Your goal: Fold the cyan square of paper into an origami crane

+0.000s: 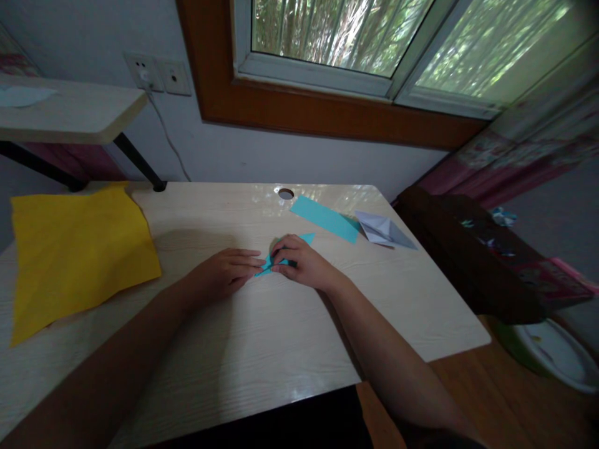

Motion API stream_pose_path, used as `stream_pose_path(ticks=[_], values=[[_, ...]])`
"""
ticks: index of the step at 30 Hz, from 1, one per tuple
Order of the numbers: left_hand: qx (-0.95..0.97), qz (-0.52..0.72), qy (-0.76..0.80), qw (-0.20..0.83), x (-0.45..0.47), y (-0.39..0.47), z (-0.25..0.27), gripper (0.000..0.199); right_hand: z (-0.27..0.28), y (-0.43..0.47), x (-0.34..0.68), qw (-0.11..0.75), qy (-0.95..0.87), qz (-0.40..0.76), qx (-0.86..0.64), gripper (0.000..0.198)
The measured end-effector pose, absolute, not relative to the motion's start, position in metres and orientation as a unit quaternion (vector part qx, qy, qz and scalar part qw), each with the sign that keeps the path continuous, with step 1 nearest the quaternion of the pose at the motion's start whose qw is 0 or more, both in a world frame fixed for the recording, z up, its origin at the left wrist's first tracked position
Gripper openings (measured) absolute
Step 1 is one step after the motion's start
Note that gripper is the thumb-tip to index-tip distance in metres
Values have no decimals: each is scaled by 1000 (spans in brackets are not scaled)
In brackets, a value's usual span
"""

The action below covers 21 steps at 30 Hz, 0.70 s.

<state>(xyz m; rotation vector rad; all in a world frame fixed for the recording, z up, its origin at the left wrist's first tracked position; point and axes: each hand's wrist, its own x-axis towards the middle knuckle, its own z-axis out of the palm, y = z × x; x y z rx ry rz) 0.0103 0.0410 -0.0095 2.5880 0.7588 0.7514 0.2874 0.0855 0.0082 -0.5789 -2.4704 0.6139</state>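
A small piece of turquoise folded paper lies on the pale wooden table, mostly covered by my hands. One pointed corner of it sticks out beyond my right knuckles. My left hand rests flat with its fingers stretched out, the tips touching the paper's left end. Curled over the middle of the same paper, my right hand pinches it with thumb and fingers. Its exact folds are hidden under the fingers.
A turquoise paper strip lies behind my right hand, touching or close to a white folded paper. On the left is a large yellow sheet, near a raised shelf. A cable hole sits at the table's back edge.
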Motion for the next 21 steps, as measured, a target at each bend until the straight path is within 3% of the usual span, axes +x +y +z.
stream_pose_path(ticks=[21], values=[[894, 282, 268, 221, 12, 35, 1, 34, 4, 82, 277, 239, -910, 185, -283, 3]])
